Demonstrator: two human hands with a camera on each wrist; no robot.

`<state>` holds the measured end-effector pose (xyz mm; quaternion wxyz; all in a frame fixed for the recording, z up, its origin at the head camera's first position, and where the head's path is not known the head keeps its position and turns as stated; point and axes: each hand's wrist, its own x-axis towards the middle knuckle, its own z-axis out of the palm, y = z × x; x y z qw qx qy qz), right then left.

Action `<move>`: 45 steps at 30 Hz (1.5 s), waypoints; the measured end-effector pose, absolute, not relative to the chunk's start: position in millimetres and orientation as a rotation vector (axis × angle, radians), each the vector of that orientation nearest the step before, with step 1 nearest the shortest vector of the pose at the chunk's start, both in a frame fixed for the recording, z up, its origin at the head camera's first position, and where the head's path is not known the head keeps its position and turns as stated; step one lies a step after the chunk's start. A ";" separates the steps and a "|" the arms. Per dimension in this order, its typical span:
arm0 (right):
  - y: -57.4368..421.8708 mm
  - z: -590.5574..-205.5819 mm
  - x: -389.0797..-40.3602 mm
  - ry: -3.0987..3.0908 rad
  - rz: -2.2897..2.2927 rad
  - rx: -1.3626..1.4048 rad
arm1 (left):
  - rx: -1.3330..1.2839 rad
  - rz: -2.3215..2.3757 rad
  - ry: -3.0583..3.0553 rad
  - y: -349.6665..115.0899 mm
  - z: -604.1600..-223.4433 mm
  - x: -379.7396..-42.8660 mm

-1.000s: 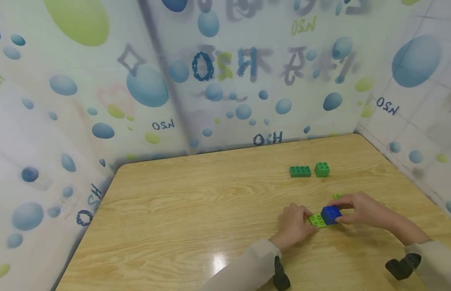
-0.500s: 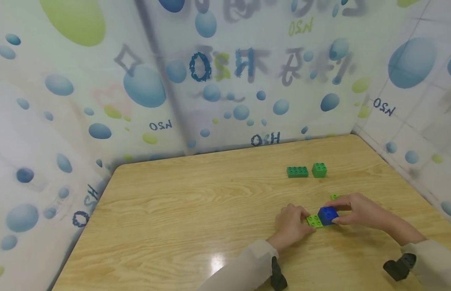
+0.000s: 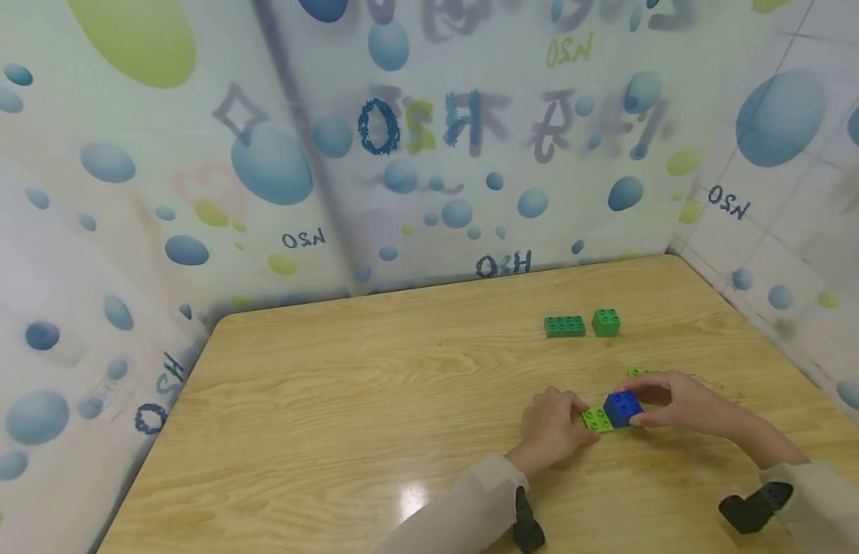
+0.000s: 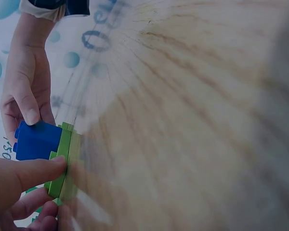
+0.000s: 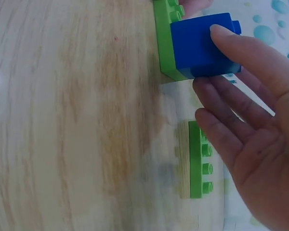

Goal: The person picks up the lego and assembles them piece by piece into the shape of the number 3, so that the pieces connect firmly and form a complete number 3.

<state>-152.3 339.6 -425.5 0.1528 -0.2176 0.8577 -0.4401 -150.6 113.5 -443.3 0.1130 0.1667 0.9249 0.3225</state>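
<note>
A flat lime-green toy brick [image 3: 597, 419] lies on the wooden table, and a blue square brick [image 3: 623, 408] sits on its right end, studs up. My left hand [image 3: 556, 423] pinches the left end of the green brick between thumb and fingers. With thumb and fingertips my right hand [image 3: 693, 404] holds the blue brick by its sides. In the right wrist view the blue brick [image 5: 202, 45] is flush against the green one. A second lime-green brick [image 5: 196, 161] lies behind my right hand, mostly hidden by it in the head view.
Toward the back of the table [image 3: 374, 385] stand a dark green long brick [image 3: 564, 327] and a green square brick [image 3: 606, 323], side by side. A wall [image 3: 429, 192] with printed bubbles and letters rises behind the table, and another borders its right edge.
The head view has shifted slightly, so everything sits a little farther left. Both hands keep their hold, and the bricks stay as they were.
</note>
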 end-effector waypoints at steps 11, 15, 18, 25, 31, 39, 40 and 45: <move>362.5 -421.3 -154.8 2.364 -1.374 -0.734 | 0.488 0.944 2.710 114.6 -445.4 -150.9; 377.9 -418.0 -158.6 2.449 -1.362 -0.701 | 0.490 0.957 2.706 113.6 -445.2 -150.9; 389.3 -417.6 -161.0 2.520 -1.342 -0.629 | 0.495 0.957 2.706 113.4 -444.9 -150.6; 405.5 -418.2 -167.6 2.688 -1.212 -0.397 | 0.500 0.955 2.702 113.3 -443.8 -149.9; 407.5 -425.3 -174.2 2.694 -1.156 -0.265 | 0.509 0.952 2.704 113.0 -444.4 -150.2; 406.2 -439.1 -176.9 2.717 -1.096 -0.276 | 0.514 0.941 2.712 113.3 -446.4 -151.2; 406.0 -440.3 -176.9 2.722 -1.099 -0.283 | 0.514 0.938 2.714 113.4 -446.7 -151.4; 404.2 -444.2 -177.0 2.737 -1.090 -0.292 | 0.515 0.922 2.727 114.0 -448.3 -151.7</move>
